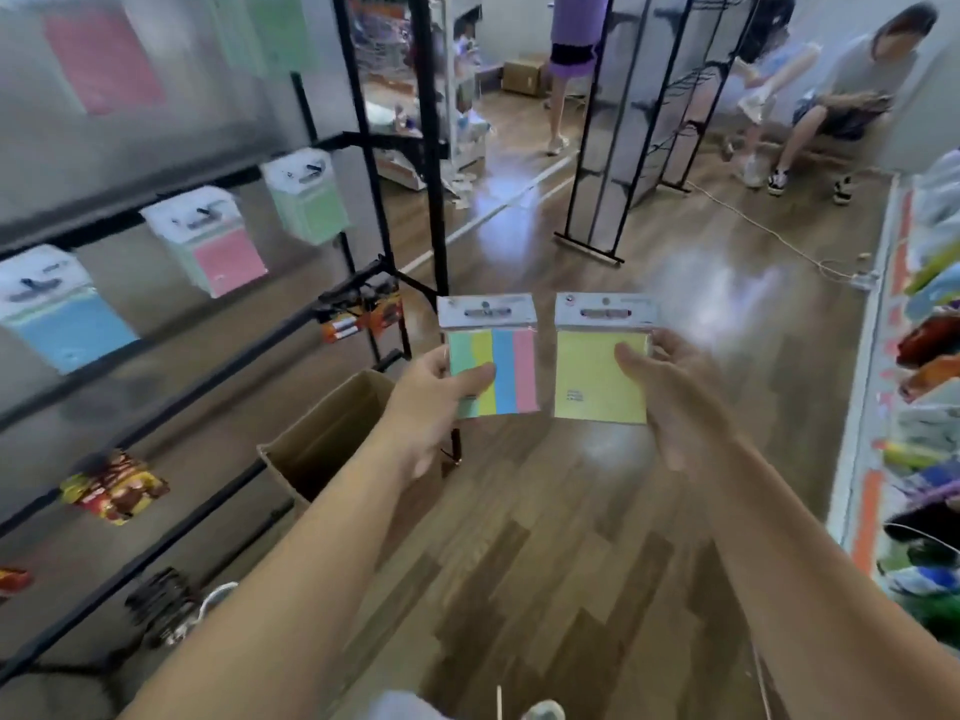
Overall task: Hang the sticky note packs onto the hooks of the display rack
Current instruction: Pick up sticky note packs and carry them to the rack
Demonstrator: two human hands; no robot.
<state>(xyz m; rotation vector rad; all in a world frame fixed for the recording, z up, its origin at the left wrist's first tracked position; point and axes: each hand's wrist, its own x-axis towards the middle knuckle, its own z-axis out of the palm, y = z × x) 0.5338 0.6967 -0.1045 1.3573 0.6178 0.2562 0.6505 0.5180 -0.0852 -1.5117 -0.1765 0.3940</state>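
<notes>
So the wooden floor (pixel 519 563) takes up most of the shot. The black display rack (pixel 435 200) fills the left side, and its rails run off toward the lower left. A goods shelf (pixel 924 356) runs down the right edge, and a second black rack (pixel 649 122) stands upper middle with a few people behind it, pretty blurry. An open cardboard box (pixel 332 439) sits on the floor at the foot of the display rack, just left of centre.

Three packs are already hanging in a row on the rack at the left: a blue pack (pixel 67 314) lowest, a pink pack (pixel 218 241) in the middle, and a green pack (pixel 306 200) highest up.

Dead centre, two more packs are held upright side by side, close but not touching, and neither is on a hook. The left hand (pixel 431 402) grips the striped pack (pixel 493 356) at its lower left, thumb across the front and fingers behind. The right hand (pixel 670 387) pinches the yellow pack (pixel 597 366) by its right side, thumb on the front.
</notes>
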